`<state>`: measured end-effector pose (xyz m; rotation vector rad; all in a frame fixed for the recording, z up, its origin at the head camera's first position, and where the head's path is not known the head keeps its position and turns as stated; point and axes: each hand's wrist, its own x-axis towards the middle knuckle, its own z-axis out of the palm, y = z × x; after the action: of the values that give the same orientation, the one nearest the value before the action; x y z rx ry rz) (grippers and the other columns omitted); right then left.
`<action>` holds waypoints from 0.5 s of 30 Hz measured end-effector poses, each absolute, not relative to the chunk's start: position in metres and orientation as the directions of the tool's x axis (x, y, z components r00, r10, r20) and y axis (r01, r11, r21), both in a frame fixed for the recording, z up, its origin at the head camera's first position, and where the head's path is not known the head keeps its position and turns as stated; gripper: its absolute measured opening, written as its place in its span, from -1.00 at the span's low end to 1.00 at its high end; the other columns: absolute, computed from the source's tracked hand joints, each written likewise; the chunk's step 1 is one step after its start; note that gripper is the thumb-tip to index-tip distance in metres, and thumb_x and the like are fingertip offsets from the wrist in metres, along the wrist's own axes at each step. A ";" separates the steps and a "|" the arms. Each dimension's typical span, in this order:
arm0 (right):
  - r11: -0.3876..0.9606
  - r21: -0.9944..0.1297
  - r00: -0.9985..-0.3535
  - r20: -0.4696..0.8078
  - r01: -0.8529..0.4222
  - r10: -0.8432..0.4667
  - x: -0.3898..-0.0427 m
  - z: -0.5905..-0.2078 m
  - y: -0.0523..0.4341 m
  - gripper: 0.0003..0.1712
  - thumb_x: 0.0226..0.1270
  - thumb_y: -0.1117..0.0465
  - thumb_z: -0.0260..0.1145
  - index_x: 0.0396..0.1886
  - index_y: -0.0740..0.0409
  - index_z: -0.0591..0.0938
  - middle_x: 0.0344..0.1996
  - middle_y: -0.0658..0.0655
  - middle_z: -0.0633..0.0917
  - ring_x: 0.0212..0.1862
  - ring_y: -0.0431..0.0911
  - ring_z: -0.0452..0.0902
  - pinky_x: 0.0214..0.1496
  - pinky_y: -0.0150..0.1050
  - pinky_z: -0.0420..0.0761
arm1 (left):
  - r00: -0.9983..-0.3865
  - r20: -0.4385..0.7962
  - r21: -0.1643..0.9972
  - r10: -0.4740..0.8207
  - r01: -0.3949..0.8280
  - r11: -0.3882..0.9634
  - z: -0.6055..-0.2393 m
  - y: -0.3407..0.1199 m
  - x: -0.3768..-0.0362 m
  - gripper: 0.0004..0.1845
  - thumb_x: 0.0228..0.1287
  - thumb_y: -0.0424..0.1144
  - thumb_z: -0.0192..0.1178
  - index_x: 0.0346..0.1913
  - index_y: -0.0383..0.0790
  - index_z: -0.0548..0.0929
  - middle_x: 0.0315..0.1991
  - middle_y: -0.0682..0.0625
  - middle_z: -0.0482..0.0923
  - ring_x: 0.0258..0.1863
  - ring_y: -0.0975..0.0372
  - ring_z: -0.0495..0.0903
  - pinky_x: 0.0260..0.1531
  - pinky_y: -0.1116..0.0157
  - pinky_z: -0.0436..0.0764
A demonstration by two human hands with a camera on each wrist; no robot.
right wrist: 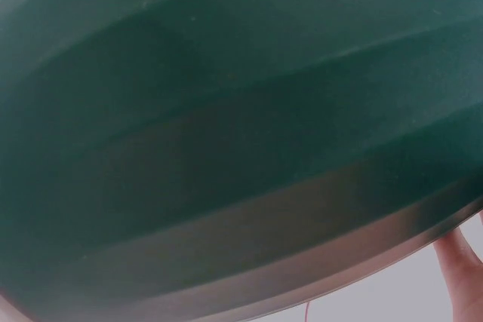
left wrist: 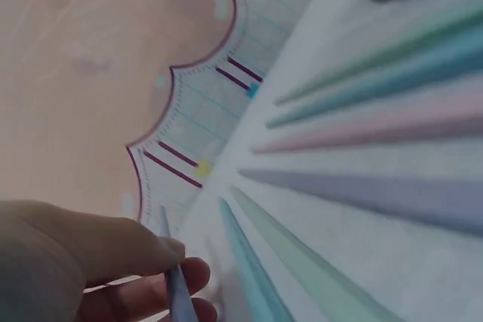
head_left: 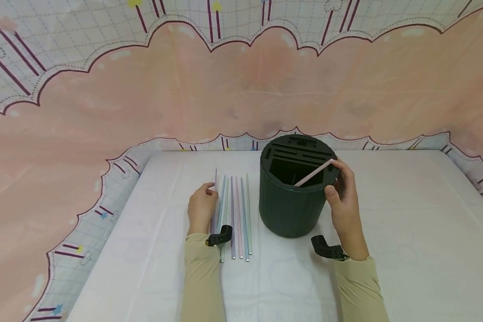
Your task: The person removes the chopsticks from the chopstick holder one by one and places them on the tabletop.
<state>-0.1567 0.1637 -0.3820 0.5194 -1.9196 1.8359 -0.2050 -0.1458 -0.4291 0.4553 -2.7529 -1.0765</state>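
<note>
A dark green round holder with a slotted top stands mid-table. My right hand is at its right rim and pinches a pink straw, whose lower end slants down into the holder's large opening. Several pastel straws lie side by side on the table, left of the holder. My left hand pinches the leftmost, lavender straw near its far end. In the left wrist view the left hand grips that thin straw, and the other straws fan out beyond. The holder's wall fills the right wrist view, with one fingertip at its edge.
A white cloth covers the table. A pink and white patterned backdrop rises behind it and wraps round both sides. Black wrist camera mounts sit on both forearms.
</note>
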 end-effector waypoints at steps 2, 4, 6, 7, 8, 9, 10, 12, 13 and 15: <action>0.041 -0.831 -0.830 0.557 -0.555 0.029 -0.157 -0.382 0.164 -0.37 0.27 0.04 0.14 0.29 0.04 0.18 0.30 0.07 0.13 0.34 -0.05 -0.04 0.33 -0.13 -0.03 | -0.944 0.022 0.664 -0.328 -0.231 0.711 -0.434 -0.147 -0.206 -0.65 0.13 -0.26 0.07 0.02 -0.12 0.55 -0.31 0.00 0.58 -0.42 0.14 0.49 -0.50 0.23 0.43; 0.033 -0.828 -0.828 0.560 -0.560 0.033 -0.157 -0.383 0.164 -0.37 0.27 0.05 0.14 0.29 0.05 0.18 0.30 0.10 0.13 0.33 -0.04 -0.02 0.32 -0.13 -0.02 | -0.950 0.015 0.651 -0.313 -0.229 0.724 -0.438 -0.148 -0.206 -0.64 0.10 -0.29 0.09 0.01 -0.14 0.56 -0.32 -0.01 0.55 -0.40 0.13 0.47 -0.45 0.22 0.42; 0.034 -0.830 -0.829 0.558 -0.557 0.036 -0.156 -0.383 0.164 -0.38 0.28 0.07 0.13 0.29 0.06 0.18 0.30 0.11 0.12 0.33 -0.03 -0.02 0.32 -0.13 -0.01 | -0.956 0.009 0.638 -0.294 -0.221 0.738 -0.440 -0.149 -0.207 -0.63 0.07 -0.31 0.09 0.01 -0.15 0.56 -0.32 -0.02 0.50 -0.37 0.13 0.44 -0.43 0.21 0.41; 0.040 -0.834 -0.833 0.552 -0.551 0.039 -0.155 -0.383 0.164 -0.39 0.29 0.08 0.13 0.29 0.06 0.17 0.31 0.11 0.11 0.33 -0.03 -0.02 0.32 -0.13 0.00 | -0.958 0.004 0.634 -0.287 -0.219 0.742 -0.440 -0.149 -0.207 -0.62 0.06 -0.32 0.08 0.01 -0.13 0.55 -0.31 -0.02 0.48 -0.37 0.14 0.43 -0.43 0.22 0.40; 0.042 -0.835 -0.834 0.550 -0.548 0.039 -0.155 -0.383 0.164 -0.39 0.29 0.08 0.12 0.29 0.05 0.17 0.31 0.10 0.11 0.33 -0.03 -0.02 0.32 -0.13 0.00 | -0.960 0.001 0.633 -0.281 -0.217 0.743 -0.440 -0.149 -0.207 -0.61 0.05 -0.33 0.08 0.02 -0.13 0.55 -0.30 -0.02 0.46 -0.36 0.14 0.42 -0.43 0.22 0.40; 0.047 -0.839 -0.838 0.544 -0.542 0.039 -0.155 -0.383 0.164 -0.39 0.29 0.09 0.12 0.29 0.04 0.17 0.31 0.09 0.11 0.34 -0.04 -0.02 0.32 -0.13 0.00 | -0.960 0.000 0.635 -0.279 -0.215 0.742 -0.441 -0.149 -0.206 -0.60 0.05 -0.34 0.07 0.02 -0.12 0.55 -0.30 -0.02 0.45 -0.36 0.14 0.41 -0.43 0.22 0.40; 0.049 -0.842 -0.842 0.539 -0.537 0.036 -0.155 -0.382 0.164 -0.40 0.29 0.10 0.12 0.29 0.03 0.17 0.31 0.08 0.10 0.34 -0.04 -0.03 0.32 -0.13 0.00 | -0.961 0.001 0.638 -0.278 -0.214 0.740 -0.441 -0.149 -0.206 -0.60 0.05 -0.34 0.06 0.02 -0.12 0.55 -0.29 -0.02 0.44 -0.36 0.14 0.41 -0.44 0.22 0.39; 0.053 -0.848 -0.848 0.530 -0.528 0.033 -0.155 -0.382 0.164 -0.40 0.29 0.10 0.12 0.29 0.02 0.17 0.31 0.06 0.10 0.34 -0.03 -0.03 0.31 -0.12 0.02 | -0.962 0.019 0.653 -0.274 -0.196 0.732 -0.439 -0.149 -0.206 -0.62 0.08 -0.32 0.04 0.03 -0.11 0.54 -0.28 -0.03 0.46 -0.35 0.14 0.43 -0.43 0.22 0.40; 0.055 -0.849 -0.849 0.527 -0.525 0.032 -0.155 -0.381 0.164 -0.40 0.29 0.10 0.12 0.30 0.02 0.17 0.31 0.06 0.10 0.34 -0.03 -0.02 0.31 -0.12 0.03 | -0.964 0.029 0.668 -0.266 -0.179 0.723 -0.438 -0.149 -0.206 -0.63 0.11 -0.30 0.03 0.03 -0.11 0.54 -0.27 -0.03 0.47 -0.35 0.14 0.44 -0.42 0.22 0.41; 0.066 -0.851 -0.851 0.524 -0.521 0.031 -0.155 -0.381 0.163 -0.39 0.30 0.10 0.11 0.30 0.02 0.16 0.31 0.06 0.10 0.34 -0.03 -0.02 0.31 -0.11 0.03 | -0.969 0.049 0.696 -0.244 -0.142 0.704 -0.433 -0.148 -0.206 -0.66 0.18 -0.24 0.00 0.04 -0.10 0.54 -0.24 -0.04 0.50 -0.34 0.14 0.46 -0.41 0.22 0.43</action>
<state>-0.1549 0.1632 -0.3808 0.4877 -1.9462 1.8378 -0.2060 -0.1479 -0.4330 0.3157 -2.7720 -1.1146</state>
